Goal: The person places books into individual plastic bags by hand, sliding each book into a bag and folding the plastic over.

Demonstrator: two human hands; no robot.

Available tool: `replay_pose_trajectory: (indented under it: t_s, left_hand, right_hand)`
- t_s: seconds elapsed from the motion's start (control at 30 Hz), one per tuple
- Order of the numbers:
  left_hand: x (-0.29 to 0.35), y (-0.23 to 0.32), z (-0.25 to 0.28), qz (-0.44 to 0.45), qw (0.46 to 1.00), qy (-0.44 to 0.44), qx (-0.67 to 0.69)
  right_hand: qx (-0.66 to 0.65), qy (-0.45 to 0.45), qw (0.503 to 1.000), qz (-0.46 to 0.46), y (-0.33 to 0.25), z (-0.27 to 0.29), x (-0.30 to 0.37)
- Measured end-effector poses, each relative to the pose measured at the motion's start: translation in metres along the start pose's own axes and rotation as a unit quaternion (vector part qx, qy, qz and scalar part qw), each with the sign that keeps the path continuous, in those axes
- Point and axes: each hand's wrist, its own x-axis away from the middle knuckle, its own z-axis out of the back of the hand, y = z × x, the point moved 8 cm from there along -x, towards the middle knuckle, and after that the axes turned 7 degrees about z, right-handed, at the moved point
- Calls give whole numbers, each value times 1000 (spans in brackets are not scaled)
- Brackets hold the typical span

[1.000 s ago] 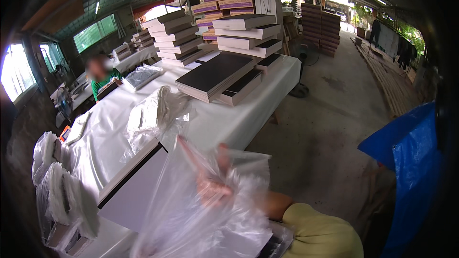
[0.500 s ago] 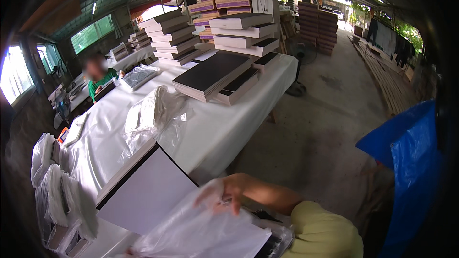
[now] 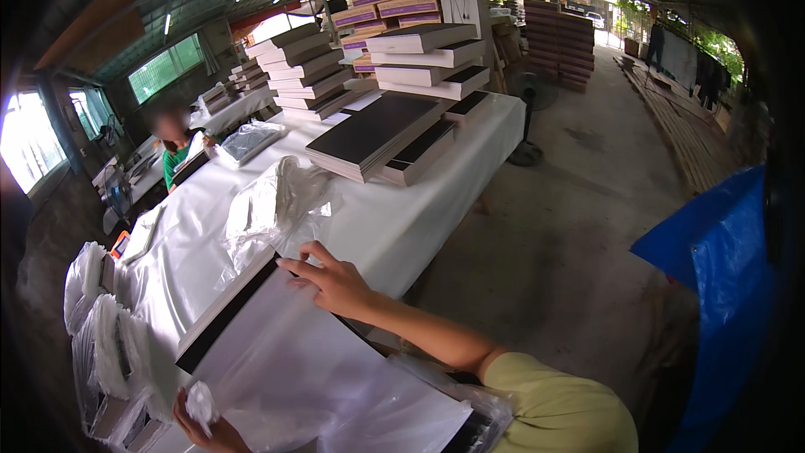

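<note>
A white sheet with a black border (image 3: 233, 312) lies on a thick board-like stack at the near edge of the table. Thin translucent plastic film (image 3: 335, 373) spreads over it, drawn up toward its far corner. At that corner my right hand (image 3: 334, 283) has bent fingers closing on the film's far edge. Low on the left, my left hand (image 3: 214, 434) grips a crumpled white wad of plastic (image 3: 201, 405) beside the sheet's left edge. More clear plastic over a black item (image 3: 482, 428) lies by my right sleeve.
Folded plastic bags (image 3: 272, 201) lie on the white-covered table (image 3: 352, 239). Beyond them stand black-topped stacks (image 3: 377, 136) and tall piles (image 3: 306, 67). Plastic-wrapped bundles (image 3: 113, 352) line the left edge. A person in green (image 3: 180, 155) sits across. Blue tarp (image 3: 721, 285) hangs right; a fan (image 3: 528, 151) stands behind.
My right hand has moved left and away from me to the sheet's far corner, spreading the film over it. My left hand has come into view with the wad.
</note>
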Motion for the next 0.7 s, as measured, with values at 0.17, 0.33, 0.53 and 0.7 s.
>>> replay_pose_trajectory:
  t_s: [0.17,0.33,0.53,0.7]
  left_hand:
    - [26,-81,14,179,901,-245,309]
    - [73,-114,-30,139,854,-461,195]
    - [189,-119,-108,332,740,-552,195]
    - [259,-113,-93,578,642,-373,340]
  right_hand:
    - [-43,22,997,55,-27,45,11]
    - [-427,-279,848,-143,-30,30,18]
    - [-642,-232,560,-469,52,-27,158]
    - [-492,-183,642,-559,133,-87,308]
